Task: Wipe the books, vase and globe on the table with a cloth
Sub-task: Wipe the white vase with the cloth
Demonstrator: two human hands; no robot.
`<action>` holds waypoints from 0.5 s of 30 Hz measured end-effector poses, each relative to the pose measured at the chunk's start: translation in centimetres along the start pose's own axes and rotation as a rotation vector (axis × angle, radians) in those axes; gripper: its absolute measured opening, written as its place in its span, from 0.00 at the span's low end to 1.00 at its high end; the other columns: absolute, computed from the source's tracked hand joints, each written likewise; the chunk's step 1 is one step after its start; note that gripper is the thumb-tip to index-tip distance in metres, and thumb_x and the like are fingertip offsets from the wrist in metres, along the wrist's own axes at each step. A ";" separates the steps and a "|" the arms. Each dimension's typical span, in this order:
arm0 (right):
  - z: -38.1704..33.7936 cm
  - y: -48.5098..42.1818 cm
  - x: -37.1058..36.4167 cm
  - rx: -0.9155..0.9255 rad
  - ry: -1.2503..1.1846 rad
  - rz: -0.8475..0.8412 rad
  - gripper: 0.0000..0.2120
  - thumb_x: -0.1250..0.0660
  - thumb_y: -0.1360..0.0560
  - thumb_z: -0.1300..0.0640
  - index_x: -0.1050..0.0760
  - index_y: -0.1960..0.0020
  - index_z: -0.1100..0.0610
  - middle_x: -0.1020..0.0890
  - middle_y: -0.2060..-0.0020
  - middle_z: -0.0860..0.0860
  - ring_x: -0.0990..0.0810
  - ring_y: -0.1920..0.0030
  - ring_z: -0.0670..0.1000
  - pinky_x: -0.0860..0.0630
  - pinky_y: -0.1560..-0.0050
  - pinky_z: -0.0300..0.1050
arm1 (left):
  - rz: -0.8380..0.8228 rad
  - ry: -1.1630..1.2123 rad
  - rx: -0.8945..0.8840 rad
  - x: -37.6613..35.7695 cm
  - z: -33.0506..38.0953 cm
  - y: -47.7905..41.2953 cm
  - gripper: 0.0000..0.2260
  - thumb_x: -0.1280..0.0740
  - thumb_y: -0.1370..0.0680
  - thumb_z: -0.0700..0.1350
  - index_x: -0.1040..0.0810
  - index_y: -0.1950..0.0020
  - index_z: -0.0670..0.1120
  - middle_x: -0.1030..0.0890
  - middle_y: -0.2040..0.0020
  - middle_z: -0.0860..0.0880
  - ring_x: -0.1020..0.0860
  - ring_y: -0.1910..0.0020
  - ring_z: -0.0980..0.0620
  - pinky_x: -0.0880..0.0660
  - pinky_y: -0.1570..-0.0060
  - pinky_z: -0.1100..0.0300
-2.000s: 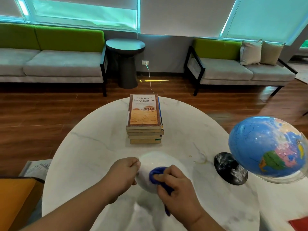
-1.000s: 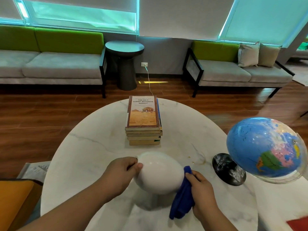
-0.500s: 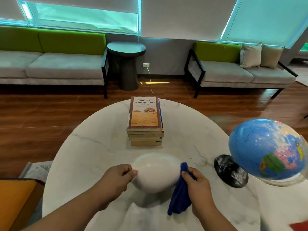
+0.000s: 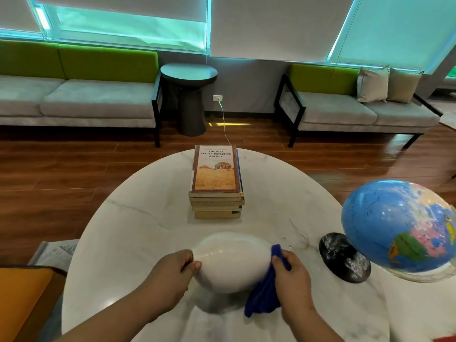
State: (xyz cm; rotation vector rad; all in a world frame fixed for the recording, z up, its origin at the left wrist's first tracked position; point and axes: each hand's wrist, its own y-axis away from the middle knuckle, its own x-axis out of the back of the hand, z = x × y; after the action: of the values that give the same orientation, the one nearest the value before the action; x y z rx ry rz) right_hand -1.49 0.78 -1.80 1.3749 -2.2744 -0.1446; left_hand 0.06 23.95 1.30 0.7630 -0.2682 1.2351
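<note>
I log one white vase (image 4: 229,262), tipped sideways over the near part of the marble table (image 4: 148,230), my left hand (image 4: 172,270) gripping its narrow end, my right hand (image 4: 293,280) pinching the blue cloth (image 4: 262,297) against its rounded end; stacked books (image 4: 216,183) beyond, globe (image 4: 399,225) at right

White marble table (image 4: 138,225) bears a book stack (image 4: 217,191) and globe (image 4: 399,225).

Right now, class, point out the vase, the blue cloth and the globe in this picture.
vase (image 4: 232,264): head view, middle of its white body.
blue cloth (image 4: 263,298): head view, hanging fold beside the vase.
globe (image 4: 392,223): head view, blue ocean area of the sphere.
</note>
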 end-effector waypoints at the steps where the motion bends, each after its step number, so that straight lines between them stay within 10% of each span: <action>1: -0.3 -0.5 0.4 -0.043 -0.016 -0.009 0.06 0.37 0.21 0.58 0.23 0.52 0.48 0.19 0.56 0.48 0.21 0.54 0.51 0.24 0.47 0.51 | 0.000 -0.010 -0.012 -0.1 0.0 0.0 0.12 0.40 0.19 0.47 0.29 0.60 0.44 0.25 0.64 0.50 0.25 0.66 0.53 0.30 0.64 0.60; 15: -3.4 -1.5 0.2 0.060 0.229 -0.169 0.09 0.40 0.20 0.56 0.22 0.48 0.51 0.19 0.56 0.49 0.21 0.54 0.52 0.23 0.46 0.51 | 0.015 -0.075 -0.066 0.4 0.5 -0.5 0.12 0.38 0.19 0.47 0.31 0.62 0.46 0.26 0.65 0.50 0.27 0.63 0.51 0.25 0.55 0.53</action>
State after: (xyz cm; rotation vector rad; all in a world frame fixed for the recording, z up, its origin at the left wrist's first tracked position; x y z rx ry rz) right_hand 1.14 0.41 0.84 1.5300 -1.9900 0.0258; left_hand 0.79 23.86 1.70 0.7522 -0.3753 1.2075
